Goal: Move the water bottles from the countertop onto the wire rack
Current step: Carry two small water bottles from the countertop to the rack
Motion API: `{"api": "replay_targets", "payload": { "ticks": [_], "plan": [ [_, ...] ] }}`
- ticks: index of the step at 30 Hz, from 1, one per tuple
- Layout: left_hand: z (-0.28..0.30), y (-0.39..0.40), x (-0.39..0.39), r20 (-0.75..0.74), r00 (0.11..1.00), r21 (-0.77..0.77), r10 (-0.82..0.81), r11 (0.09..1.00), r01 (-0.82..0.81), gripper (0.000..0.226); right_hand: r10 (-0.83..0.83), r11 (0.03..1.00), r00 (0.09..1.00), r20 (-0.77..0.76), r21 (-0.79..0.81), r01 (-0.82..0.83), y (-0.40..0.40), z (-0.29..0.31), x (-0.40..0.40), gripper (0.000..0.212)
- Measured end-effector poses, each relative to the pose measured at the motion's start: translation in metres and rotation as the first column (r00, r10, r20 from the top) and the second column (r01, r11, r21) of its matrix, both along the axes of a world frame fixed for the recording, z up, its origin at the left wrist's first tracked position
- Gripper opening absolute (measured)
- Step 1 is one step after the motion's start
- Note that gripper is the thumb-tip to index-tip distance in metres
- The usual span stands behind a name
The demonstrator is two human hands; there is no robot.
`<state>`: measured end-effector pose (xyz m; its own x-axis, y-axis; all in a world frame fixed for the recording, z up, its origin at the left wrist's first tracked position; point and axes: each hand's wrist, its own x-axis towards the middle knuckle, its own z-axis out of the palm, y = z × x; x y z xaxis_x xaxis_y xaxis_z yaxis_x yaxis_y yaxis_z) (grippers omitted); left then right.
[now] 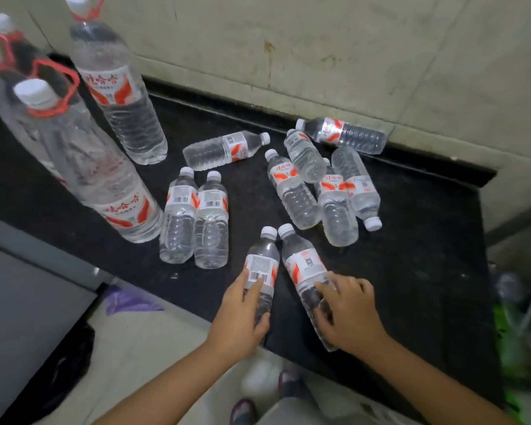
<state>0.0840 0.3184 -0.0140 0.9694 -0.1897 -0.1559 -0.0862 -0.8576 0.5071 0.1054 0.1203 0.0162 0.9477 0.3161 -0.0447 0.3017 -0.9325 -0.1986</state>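
Several small clear water bottles with white caps and red-and-white labels lie on the black countertop (411,271). My left hand (242,314) is wrapped around the lower half of one bottle (262,259) near the front edge. My right hand (347,314) grips the bottle beside it (304,262), fingers curled over its lower body. Both bottles still rest on the counter, caps pointing away from me. A pair of bottles (196,219) lies to the left, a loose pile (319,185) further back. No wire rack is in view.
Large bottles with red carry handles (117,96) stand at the back left of the counter. A stained tiled wall (319,50) runs behind. Below the counter edge are pale floor tiles, a purple bag (126,299), a grey cabinet on the left and green items (521,342) on the right.
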Motion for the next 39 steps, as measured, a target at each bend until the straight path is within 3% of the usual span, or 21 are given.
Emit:
{"api": "replay_targets", "payload": {
  "ticks": [4,7,12,15,22,28,32,39],
  "plan": [
    [0.005,0.006,-0.016,-0.084,0.994,0.050,-0.068,0.996,0.073,0.059,-0.156,0.981,0.968,-0.195,-0.141,0.130,-0.013,0.002,-0.043,0.046],
    [0.010,0.002,-0.011,-0.087,0.996,0.068,-0.017,0.997,0.023,0.056,-0.303,0.941,0.939,-0.162,-0.205,0.268,-0.005,-0.002,-0.050,0.057],
    [0.010,-0.024,0.016,-0.184,0.965,0.082,0.186,0.981,-0.173,0.093,-0.574,0.819,0.792,-0.209,-0.148,0.554,0.031,-0.014,-0.025,0.081],
    [0.004,-0.032,0.024,-0.215,0.948,0.096,0.236,0.971,-0.220,0.102,-0.655,0.756,0.732,-0.187,-0.155,0.636,0.042,-0.025,-0.019,0.087],
    [-0.003,-0.025,0.027,-0.248,0.936,0.160,0.250,0.963,-0.215,0.098,-0.663,0.745,0.740,-0.117,-0.203,0.636,0.044,-0.031,-0.021,0.087],
    [0.004,-0.029,0.020,-0.208,0.956,0.169,0.208,0.970,-0.174,0.084,-0.652,0.758,0.742,-0.157,-0.160,0.632,0.024,-0.023,-0.037,0.077],
    [0.010,-0.051,0.006,-0.168,0.973,0.192,0.156,0.974,-0.123,0.082,-0.701,0.713,0.702,-0.130,-0.103,0.693,-0.014,-0.010,-0.061,0.073],
    [0.067,-0.159,-0.008,0.055,0.998,0.121,0.043,0.991,-0.049,0.081,-0.749,0.663,0.662,0.027,0.054,0.747,-0.106,0.046,-0.083,0.070]
  ]
}}
